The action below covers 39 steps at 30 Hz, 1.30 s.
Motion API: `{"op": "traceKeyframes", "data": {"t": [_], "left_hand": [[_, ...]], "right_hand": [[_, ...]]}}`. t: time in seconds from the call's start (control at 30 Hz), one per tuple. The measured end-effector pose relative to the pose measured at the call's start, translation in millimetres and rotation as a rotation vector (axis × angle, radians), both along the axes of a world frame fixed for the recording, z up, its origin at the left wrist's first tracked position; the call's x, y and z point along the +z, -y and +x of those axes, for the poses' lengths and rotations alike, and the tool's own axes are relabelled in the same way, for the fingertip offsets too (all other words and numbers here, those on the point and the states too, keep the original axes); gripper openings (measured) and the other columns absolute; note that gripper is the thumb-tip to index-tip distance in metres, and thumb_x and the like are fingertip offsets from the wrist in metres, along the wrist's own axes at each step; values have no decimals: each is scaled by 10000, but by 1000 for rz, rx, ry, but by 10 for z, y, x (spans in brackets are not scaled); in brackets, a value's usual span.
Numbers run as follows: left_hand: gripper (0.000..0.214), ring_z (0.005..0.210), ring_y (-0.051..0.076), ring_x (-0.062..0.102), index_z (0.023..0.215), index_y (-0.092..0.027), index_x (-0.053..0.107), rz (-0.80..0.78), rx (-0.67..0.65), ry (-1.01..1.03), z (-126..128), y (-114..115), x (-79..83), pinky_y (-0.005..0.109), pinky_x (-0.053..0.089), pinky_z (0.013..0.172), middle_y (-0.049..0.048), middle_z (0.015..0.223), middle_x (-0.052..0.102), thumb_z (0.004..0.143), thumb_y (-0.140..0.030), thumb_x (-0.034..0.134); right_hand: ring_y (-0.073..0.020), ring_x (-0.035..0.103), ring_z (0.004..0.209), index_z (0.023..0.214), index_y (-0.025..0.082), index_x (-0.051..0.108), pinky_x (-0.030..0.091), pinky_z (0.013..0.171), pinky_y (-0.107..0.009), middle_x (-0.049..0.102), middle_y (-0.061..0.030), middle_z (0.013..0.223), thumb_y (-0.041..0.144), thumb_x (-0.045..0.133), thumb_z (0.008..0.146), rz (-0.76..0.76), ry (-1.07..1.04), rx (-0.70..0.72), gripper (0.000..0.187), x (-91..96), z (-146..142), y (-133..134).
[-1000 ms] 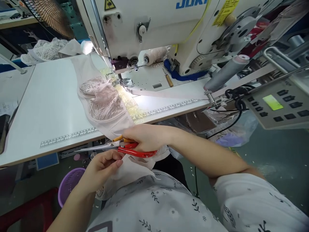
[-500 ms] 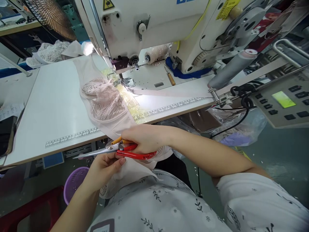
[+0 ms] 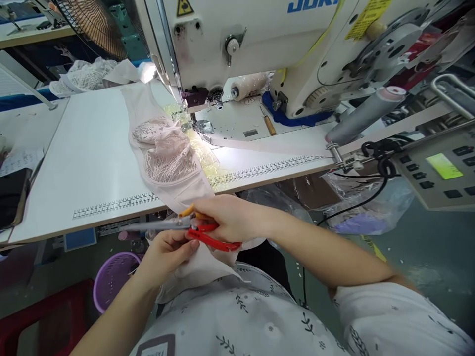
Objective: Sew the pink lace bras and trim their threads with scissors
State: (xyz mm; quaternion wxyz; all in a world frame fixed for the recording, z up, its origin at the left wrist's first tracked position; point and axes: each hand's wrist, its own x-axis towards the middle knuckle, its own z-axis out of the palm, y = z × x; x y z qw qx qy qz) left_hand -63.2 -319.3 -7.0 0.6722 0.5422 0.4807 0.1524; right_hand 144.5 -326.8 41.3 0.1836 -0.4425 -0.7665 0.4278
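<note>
My right hand (image 3: 233, 217) is closed around scissors (image 3: 215, 242) with red handles and a small orange-handled tool (image 3: 187, 211). The scissor blades point left, blurred by motion, just above my left hand (image 3: 170, 254). Between its thumb and fingers my left hand pinches pale pink fabric (image 3: 204, 264), which hangs over my lap. A pale pink lace bra (image 3: 170, 163) lies on the white table, running from the needle area down over the front edge toward my hands. Its lower part is hidden behind my right hand.
A sewing machine (image 3: 252, 39) stands at the back of the table (image 3: 92, 148). A wooden-handled awl (image 3: 269, 123) lies on its bed. To the right is a control panel (image 3: 441, 168); at left lie a phone (image 3: 15, 198) and, below, a purple basket (image 3: 115, 277). Lace pieces (image 3: 87, 76) are piled behind.
The view has shifted slightly, so the table and machine sit farther right. The scissors have turned a little in my right hand, their blades now blurred. My left hand keeps pinching the fabric.
</note>
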Motion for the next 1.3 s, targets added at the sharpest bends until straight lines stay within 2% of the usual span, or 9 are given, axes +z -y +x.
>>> {"op": "traceKeyframes", "data": {"t": [0.07, 0.13, 0.2, 0.27, 0.4, 0.6, 0.93, 1.13, 1.3], "left_hand": [[261, 485, 72, 395, 693, -136, 670, -15, 0, 29, 0, 8, 6, 192, 321, 457, -9, 565, 531, 667, -391, 717], [257, 478, 69, 403, 692, -138, 671, -22, 22, 36, -6, 19, 23, 186, 323, 456, -12, 556, 526, 670, -390, 717], [254, 468, 66, 393, 662, -140, 661, -29, 40, 46, -14, 31, 39, 182, 318, 450, -18, 536, 509, 657, -386, 724], [250, 475, 72, 402, 655, -141, 660, -28, 47, 54, -22, 43, 49, 184, 326, 452, -12, 542, 517, 647, -382, 725], [240, 488, 81, 421, 678, -144, 673, -23, 39, 57, -26, 58, 56, 187, 335, 456, 0, 569, 542, 651, -379, 715], [222, 486, 82, 409, 638, -144, 656, -28, 9, 21, 17, 80, 105, 199, 327, 463, -8, 558, 519, 667, -361, 693], [250, 460, 72, 348, 590, -147, 582, -27, 15, 16, 55, 98, 143, 199, 280, 444, -36, 504, 440, 649, -368, 683], [286, 469, 75, 351, 572, -143, 582, 52, -8, 18, 56, 88, 185, 199, 286, 448, -27, 511, 446, 679, -397, 662], [246, 473, 81, 357, 590, -145, 603, 138, -18, 8, 69, 99, 232, 199, 307, 437, -19, 516, 474, 705, -359, 643]], "right_hand": [[-113, 417, 605, 763, 226, 322, 332, 541, -233, 455, 44, 709, 203, 559, 709, -5, -109, -250, 244, -37, 37, 172], [-111, 398, 597, 753, 233, 295, 330, 538, -234, 436, 49, 702, 260, 595, 681, -20, -185, -377, 310, -75, 100, 387], [-111, 378, 596, 711, 231, 297, 311, 533, -235, 421, 49, 685, 277, 645, 625, -105, -165, -255, 361, -131, 172, 604], [-103, 329, 556, 665, 226, 299, 264, 507, -236, 395, 56, 639, 313, 660, 643, -221, -37, -156, 372, -217, 228, 788], [-94, 284, 525, 620, 217, 304, 229, 495, -238, 361, 64, 598, 383, 669, 682, -380, 125, -93, 406, -407, 246, 992], [-88, 298, 506, 612, 219, 291, 242, 479, -229, 354, 70, 577, 407, 661, 694, -438, 66, -118, 423, -453, 178, 978], [-104, 415, 535, 648, 216, 329, 327, 511, -225, 487, 36, 619, 382, 591, 762, -410, 66, -127, 331, -427, 67, 885], [-109, 450, 513, 683, 215, 367, 348, 472, -215, 515, 25, 621, 486, 545, 796, -524, -30, -192, 343, -498, 36, 936], [-115, 421, 557, 698, 222, 318, 326, 520, -235, 492, 25, 655, 479, 574, 775, -276, 43, -85, 371, -526, 110, 905]]}}
